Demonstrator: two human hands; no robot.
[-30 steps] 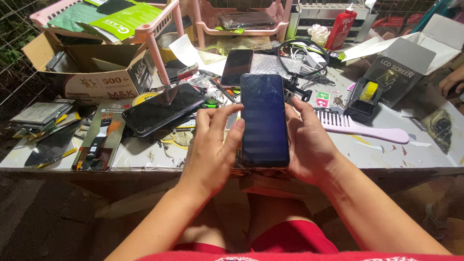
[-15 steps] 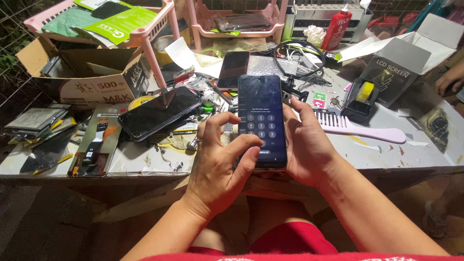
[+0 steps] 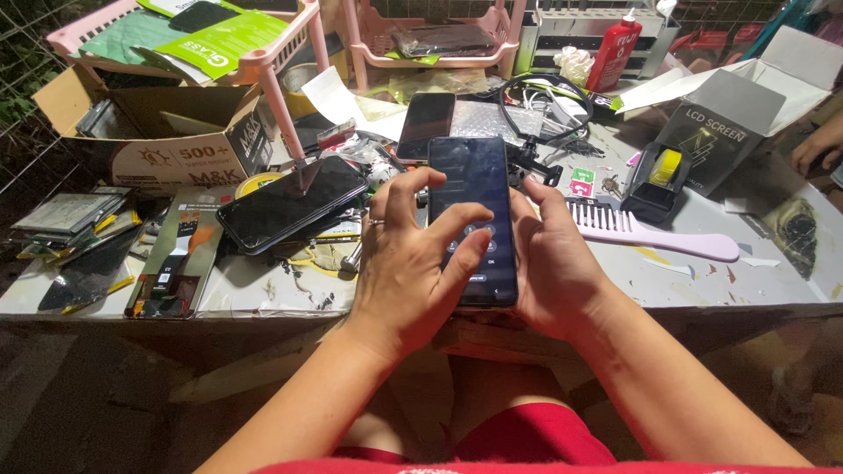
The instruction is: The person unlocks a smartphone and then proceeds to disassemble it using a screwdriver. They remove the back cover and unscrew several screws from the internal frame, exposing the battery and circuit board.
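We hold the phone point(image 3: 471, 219) just above the counter point(image 3: 685, 285), right hand point(image 3: 553, 268) clamped on its edge, left hand point(image 3: 413, 263) open, thumb tapping the lit keypad, unlocking unfinished.

Dark blue-black phone point(image 3: 471, 211) with pale keypad marks; glossy black phone point(image 3: 290, 204); pale pink comb point(image 3: 654, 230); pink racks point(image 3: 263, 66); red bottle point(image 3: 614, 53) with white cap; brown cardboard box point(image 3: 149, 132); grey box point(image 3: 720, 123) with yellow bolt motif; grey-white, stained counter point(image 3: 702, 285); red shorts point(image 3: 527, 439).
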